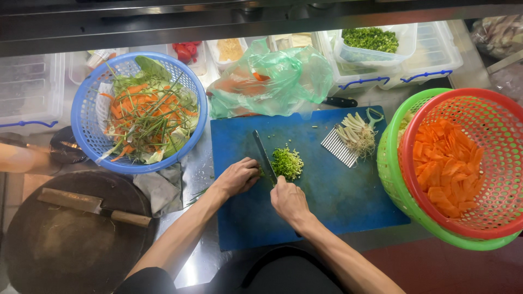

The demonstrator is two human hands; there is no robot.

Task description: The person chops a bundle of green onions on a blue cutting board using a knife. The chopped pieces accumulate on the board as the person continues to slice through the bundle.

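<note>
My right hand (289, 200) grips the handle of a knife (264, 155) whose blade lies across the blue cutting board (338, 190). My left hand (237, 176) is curled on the board left of the blade, pressing down green stalks that are mostly hidden under the fingers. Just right of the blade sits a small pile of finely chopped greens (287, 162). Farther right on the board lie cut-off pale root ends (355, 133) beside a ridged metal cutter (338, 147).
A blue basket (87, 122) of vegetable scraps stands left. Stacked red and green baskets (406, 182) with carrot slices stand right. A green plastic bag (272, 81) lies behind the board. A cleaver (92, 206) rests on a round dark block. Clear tubs line the back.
</note>
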